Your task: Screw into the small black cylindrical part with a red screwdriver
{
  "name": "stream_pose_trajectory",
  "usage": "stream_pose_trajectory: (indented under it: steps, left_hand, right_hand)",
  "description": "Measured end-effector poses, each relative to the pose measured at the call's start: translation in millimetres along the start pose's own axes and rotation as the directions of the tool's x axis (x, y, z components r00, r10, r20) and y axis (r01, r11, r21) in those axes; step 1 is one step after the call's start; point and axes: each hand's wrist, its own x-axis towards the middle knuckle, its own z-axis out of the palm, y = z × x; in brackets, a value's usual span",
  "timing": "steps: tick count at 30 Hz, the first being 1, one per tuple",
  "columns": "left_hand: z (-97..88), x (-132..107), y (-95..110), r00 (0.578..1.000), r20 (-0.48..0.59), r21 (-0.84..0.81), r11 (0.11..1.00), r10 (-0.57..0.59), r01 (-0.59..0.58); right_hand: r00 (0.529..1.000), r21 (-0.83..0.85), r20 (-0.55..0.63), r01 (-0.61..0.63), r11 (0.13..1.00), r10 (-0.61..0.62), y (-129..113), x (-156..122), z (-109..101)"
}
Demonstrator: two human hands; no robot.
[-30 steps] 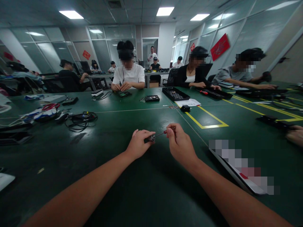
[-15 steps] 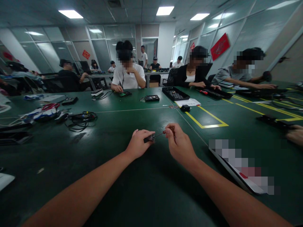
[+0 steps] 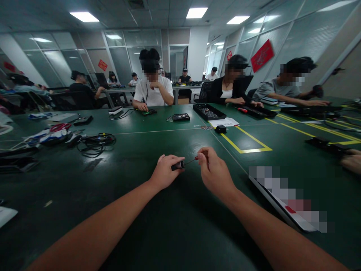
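Note:
Near the middle of the green table, my left hand (image 3: pixel 167 171) is closed around a small dark cylindrical part (image 3: pixel 178 165), its round end facing right. My right hand (image 3: pixel 213 169) grips the red handle of a thin screwdriver (image 3: pixel 191 161). The screwdriver's shaft points left and its tip meets the round end of the cylinder; whether it sits inside a screw there is too small to tell. Most of the cylinder is hidden by my left fingers, and much of the handle by my right ones.
A thin white-edged item (image 3: pixel 270 199), partly blurred out, lies by my right forearm. Coiled black cables (image 3: pixel 97 143) lie to the left. Beyond are a small black block (image 3: pixel 220 129), a black parts tray (image 3: pixel 208 111) and yellow tape (image 3: pixel 255 151). Several people sit around the table.
Both hands hold nearly the same place. The screwdriver's shaft and tip have shifted very slightly at the cylinder's end. A standing person in the background is no longer visible.

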Motion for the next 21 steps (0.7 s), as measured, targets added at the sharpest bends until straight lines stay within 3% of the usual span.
stream_pose_trajectory:
  steps: [12, 21]
  left_hand:
    - [2.3, 1.4, -1.1, 0.999, -0.044, -0.019, 1.0, -0.002, 0.002]
    - [3.9, 0.3, -3.2, 0.994, -0.105, -0.152, 0.988, 0.01, -0.026]
  right_hand:
    - [0.998, -0.022, -0.006, -0.06, 0.998, 0.06, 1.8, 0.8, 0.6]
    - [0.997, 0.036, -0.034, -0.073, 0.997, 0.074, 1.3, -0.5, 0.4]
